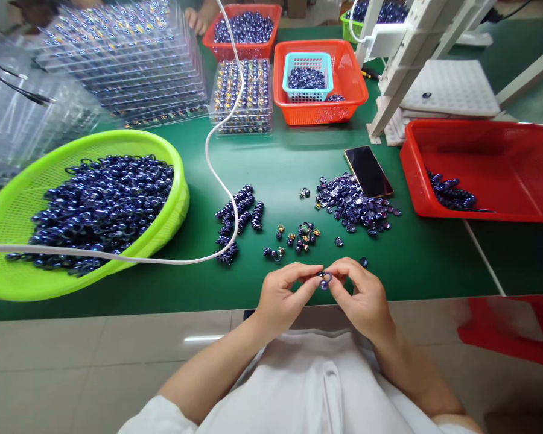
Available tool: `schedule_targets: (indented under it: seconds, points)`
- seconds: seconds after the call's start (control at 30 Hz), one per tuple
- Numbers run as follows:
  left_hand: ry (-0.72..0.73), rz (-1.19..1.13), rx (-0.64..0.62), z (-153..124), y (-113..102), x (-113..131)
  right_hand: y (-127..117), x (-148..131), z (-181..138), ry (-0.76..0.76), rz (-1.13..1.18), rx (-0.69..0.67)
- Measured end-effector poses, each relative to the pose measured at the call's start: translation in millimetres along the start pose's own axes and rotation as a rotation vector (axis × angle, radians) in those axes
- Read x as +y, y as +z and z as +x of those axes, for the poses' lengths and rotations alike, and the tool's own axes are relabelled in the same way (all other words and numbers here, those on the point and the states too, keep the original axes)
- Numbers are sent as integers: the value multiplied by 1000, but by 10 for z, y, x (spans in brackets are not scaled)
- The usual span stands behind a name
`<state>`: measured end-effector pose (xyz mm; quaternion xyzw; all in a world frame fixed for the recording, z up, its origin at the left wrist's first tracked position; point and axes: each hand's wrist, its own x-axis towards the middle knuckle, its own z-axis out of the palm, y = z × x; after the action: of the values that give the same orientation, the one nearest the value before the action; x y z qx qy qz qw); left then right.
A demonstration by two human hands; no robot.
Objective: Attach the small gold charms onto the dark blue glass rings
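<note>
Close to the table's front edge, both my hands pinch one small shiny dark-blue piece (324,282) with a curved loop and a rounded knob. My left hand (283,295) grips it from the left with thumb and forefinger. From the other side, the thumb and fingers of my right hand (361,295) close on it too; the fingertips partly hide it. Just beyond lie several similar loose pieces (304,236), some with gold-coloured parts. A heap of small dark-blue round caps (355,205) spreads behind my right hand. Stacked rows of dark-blue pieces (235,214) lie to the left.
A green basket (174,175) full of dark-blue pieces stands left, with a white cable (212,163) crossing it. Red bins (502,163) (357,90), clear trays (239,123) and a phone (368,172) are around. A person's hand (195,21) shows at the back.
</note>
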<state>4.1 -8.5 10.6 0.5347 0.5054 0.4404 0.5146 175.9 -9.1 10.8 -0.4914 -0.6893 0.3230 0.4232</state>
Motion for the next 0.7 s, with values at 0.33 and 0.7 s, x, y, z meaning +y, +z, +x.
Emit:
schedule_targets:
  seconds: [0.33,0.7]
  points:
    - [-58,-24,-3,-17,11,-52,27,-16,34,11,4,17]
    - [-37,111,-127,47,8,-91,-18,59,14,75,-50,-94]
